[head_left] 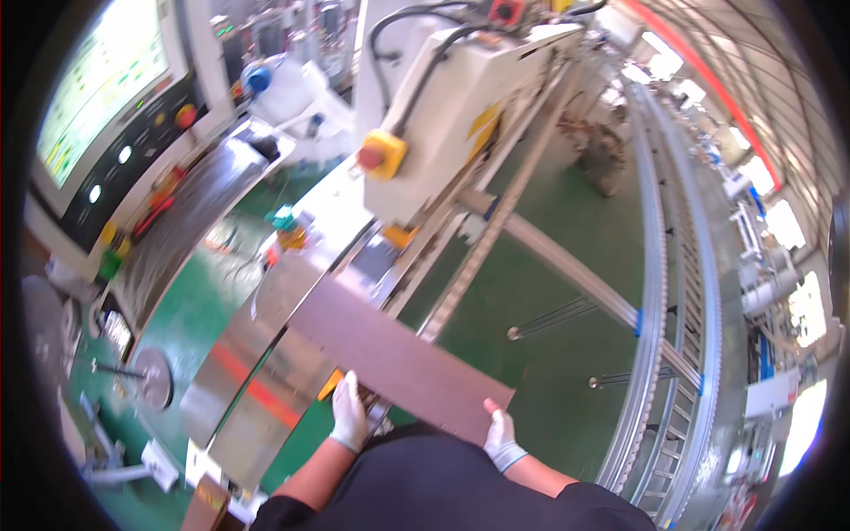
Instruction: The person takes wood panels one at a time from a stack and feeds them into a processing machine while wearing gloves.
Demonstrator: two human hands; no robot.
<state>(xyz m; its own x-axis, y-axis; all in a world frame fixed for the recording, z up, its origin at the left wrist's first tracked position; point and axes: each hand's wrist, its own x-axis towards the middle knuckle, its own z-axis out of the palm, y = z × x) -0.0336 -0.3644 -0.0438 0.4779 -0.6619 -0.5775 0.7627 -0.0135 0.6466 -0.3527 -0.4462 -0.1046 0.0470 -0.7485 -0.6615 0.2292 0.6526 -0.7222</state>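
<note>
Brownish-pink panel (398,354), long, flat, spans from the shiny metal sheet (297,365) to the person's front. Right hand (502,436): fingers seemingly clamped on its right end, thumb above. Left hand (348,414) by near edge; fingers' grip unclear. Probably stiff, smooth; best held by 2 edges, palms beneath.

Green floor (567,212) spreads beyond the right fingers (499,428); far off to their right, bright windows (784,224) stand in a row below a ribbed roof (772,93).
</note>
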